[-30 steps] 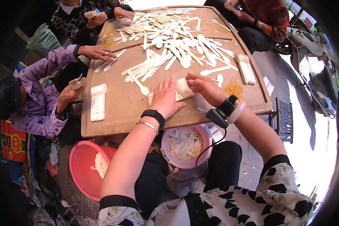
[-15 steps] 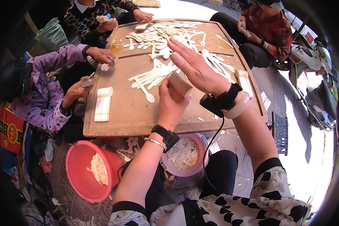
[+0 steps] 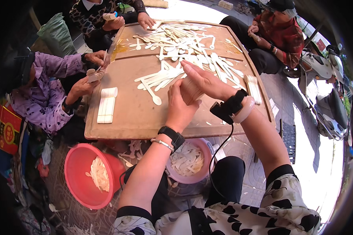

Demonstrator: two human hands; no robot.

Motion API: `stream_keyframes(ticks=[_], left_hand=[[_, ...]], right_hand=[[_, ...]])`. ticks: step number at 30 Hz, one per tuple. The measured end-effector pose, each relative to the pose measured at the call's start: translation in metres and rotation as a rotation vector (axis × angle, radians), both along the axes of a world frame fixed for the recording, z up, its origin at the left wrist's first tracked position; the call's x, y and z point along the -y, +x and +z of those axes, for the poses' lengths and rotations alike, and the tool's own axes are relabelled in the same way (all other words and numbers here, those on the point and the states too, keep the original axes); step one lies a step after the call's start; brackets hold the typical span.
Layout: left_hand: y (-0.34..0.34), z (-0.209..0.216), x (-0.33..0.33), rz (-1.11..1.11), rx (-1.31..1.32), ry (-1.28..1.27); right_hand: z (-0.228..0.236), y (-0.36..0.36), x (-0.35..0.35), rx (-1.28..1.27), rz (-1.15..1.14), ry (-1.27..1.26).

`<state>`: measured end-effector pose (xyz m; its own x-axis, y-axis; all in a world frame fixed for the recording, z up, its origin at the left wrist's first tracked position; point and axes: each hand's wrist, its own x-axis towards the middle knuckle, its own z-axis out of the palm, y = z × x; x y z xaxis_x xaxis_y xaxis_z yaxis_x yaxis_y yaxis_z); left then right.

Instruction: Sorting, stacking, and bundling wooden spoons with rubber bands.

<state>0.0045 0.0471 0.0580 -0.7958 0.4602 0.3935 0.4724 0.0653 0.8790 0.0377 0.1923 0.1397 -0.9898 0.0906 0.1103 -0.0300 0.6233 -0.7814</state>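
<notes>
A thick stack of wooden spoons (image 3: 190, 92) stands in my left hand (image 3: 180, 109), whose fingers and thumb wrap round its lower part above the near half of the table (image 3: 137, 113). Against the stack's upper right side lies my right hand (image 3: 211, 81), fingers stretched out and palm flat, hiding part of it. Just beyond both hands, loose wooden spoons (image 3: 161, 78) are strewn in a pile reaching to the far edge. Banded bundles of spoons rest at the left edge (image 3: 107, 105) and the right edge (image 3: 253, 89).
Around the table sit a person in purple (image 3: 47, 90), a person in a patterned top (image 3: 88, 21) and a person in red (image 3: 280, 35), all handling spoons. Below the near edge stand a red bucket (image 3: 72, 176) and a pink basin (image 3: 202, 147) with wooden pieces.
My right hand has come down from above onto the stack, which my left hand still grips. The person in purple has drawn both hands together at their spoons.
</notes>
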Motion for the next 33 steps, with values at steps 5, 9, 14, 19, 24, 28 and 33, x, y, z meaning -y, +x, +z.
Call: stream_keyframes(ticks=[5, 9, 14, 19, 24, 28, 33], left_hand=[[-0.009, 0.003, 0.005, -0.053, -0.174, -0.283], [-0.007, -0.009, 0.004, -0.162, -0.255, -0.369], [-0.019, -0.023, 0.024, -0.294, -0.292, -0.658], [-0.02, -0.027, 0.028, -0.357, -0.33, -0.695], [-0.016, -0.024, 0.028, -0.357, -0.379, -0.717], [-0.006, -0.019, 0.021, -0.357, -0.36, -0.752], [-0.004, -0.005, 0.015, -0.369, -0.263, -0.802]], right_hand=[[-0.016, 0.043, -0.025, 0.206, 0.031, -0.43], [-0.042, 0.063, -0.025, 0.161, -0.017, -0.589], [-0.092, 0.076, -0.034, 0.232, -0.128, -0.759], [-0.111, 0.084, -0.033, 0.204, -0.072, -0.474], [-0.107, 0.079, -0.03, -0.057, 0.063, 0.208], [-0.109, 0.08, -0.029, -0.049, 0.069, 0.26], [-0.112, 0.075, -0.03, -0.13, 0.065, 0.27]])
